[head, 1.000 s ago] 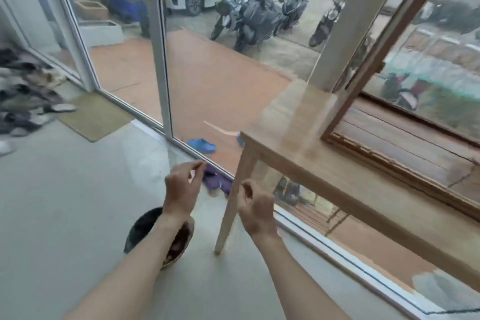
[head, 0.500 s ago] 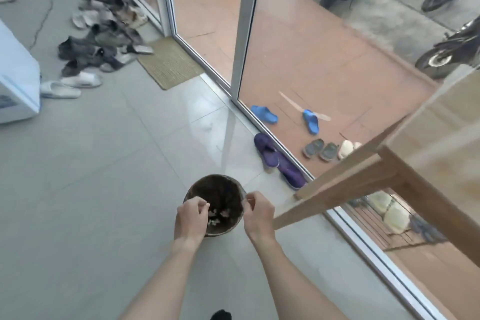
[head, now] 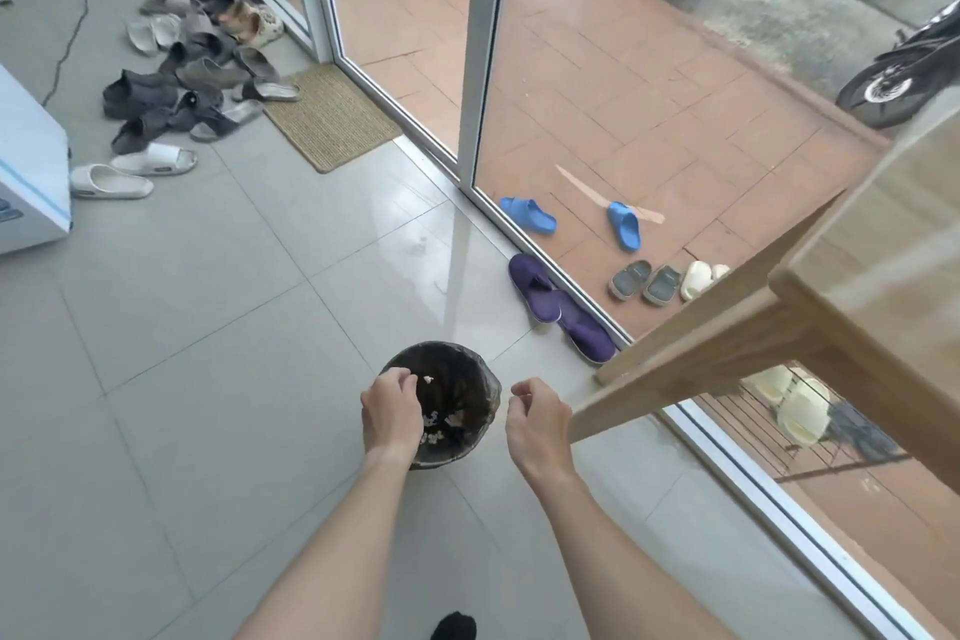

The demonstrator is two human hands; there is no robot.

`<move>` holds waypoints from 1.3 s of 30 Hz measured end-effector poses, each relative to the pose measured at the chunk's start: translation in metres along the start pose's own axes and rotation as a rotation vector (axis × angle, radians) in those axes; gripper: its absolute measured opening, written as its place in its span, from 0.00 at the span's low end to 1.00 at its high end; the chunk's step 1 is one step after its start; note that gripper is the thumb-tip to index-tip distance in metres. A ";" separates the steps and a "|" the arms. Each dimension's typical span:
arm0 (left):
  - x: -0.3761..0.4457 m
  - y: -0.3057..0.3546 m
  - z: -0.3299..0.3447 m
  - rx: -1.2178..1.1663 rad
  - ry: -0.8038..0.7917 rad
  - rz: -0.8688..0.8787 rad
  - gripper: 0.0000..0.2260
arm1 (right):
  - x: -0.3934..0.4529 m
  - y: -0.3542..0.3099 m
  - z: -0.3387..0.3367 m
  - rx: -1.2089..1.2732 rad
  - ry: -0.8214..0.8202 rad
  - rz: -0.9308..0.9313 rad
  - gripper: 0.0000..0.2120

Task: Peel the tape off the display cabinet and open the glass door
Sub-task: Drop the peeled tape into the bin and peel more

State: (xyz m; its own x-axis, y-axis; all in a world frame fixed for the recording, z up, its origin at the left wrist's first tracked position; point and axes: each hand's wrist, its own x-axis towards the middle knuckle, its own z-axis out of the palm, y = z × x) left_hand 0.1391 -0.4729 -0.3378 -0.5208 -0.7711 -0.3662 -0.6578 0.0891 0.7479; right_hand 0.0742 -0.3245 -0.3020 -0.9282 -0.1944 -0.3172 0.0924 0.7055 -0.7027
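Note:
The wooden display cabinet [head: 841, 307] juts in from the right; only its light top corner and a slanted leg show, and its glass door is out of view. My left hand [head: 390, 413] hovers over a dark waste bin [head: 467, 437] on the floor, fingers loosely bent and apart. A small white scrap [head: 427, 379] is in the air just off its fingertips, above the bin's mouth. My right hand [head: 537, 424] hangs to the right of the bin, close to the cabinet leg, fingers curled in with nothing visible in them.
Purple slippers [head: 561, 312] lie by the glass wall's track [head: 779, 499] on the right. A pile of shoes [head: 187, 68] and a doormat [head: 332, 117] lie at the back left. A white box [head: 28, 172] stands at the left edge. Grey floor tiles [head: 208, 327] lie around the bin.
My view has dropped from the cabinet to the floor and bin. Both hands went down over the bin, then the right hand drew off to the right. A white scrap left my left hand.

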 end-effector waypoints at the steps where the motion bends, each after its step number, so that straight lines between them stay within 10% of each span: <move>1: -0.006 0.002 0.001 0.007 -0.004 0.018 0.12 | -0.004 -0.002 -0.006 -0.009 0.006 -0.022 0.09; 11: -0.137 0.178 0.030 -0.264 -0.120 0.542 0.07 | -0.078 -0.026 -0.193 0.090 0.432 -0.384 0.08; 20: -0.276 0.313 0.081 -0.385 -0.365 1.281 0.06 | -0.118 0.005 -0.368 0.321 1.130 -0.263 0.10; 27: -0.343 0.355 0.147 -0.116 -0.455 1.318 0.06 | -0.120 0.069 -0.444 0.143 1.129 0.113 0.08; 39: -0.360 0.372 0.198 0.309 -0.399 1.307 0.14 | -0.100 0.090 -0.457 0.012 0.970 0.208 0.10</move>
State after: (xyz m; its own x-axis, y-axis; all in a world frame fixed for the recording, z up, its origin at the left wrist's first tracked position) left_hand -0.0260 -0.0367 -0.0373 -0.9253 0.2008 0.3216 0.3525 0.7681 0.5346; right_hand 0.0111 0.0699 -0.0431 -0.7857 0.5782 0.2199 0.2856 0.6543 -0.7002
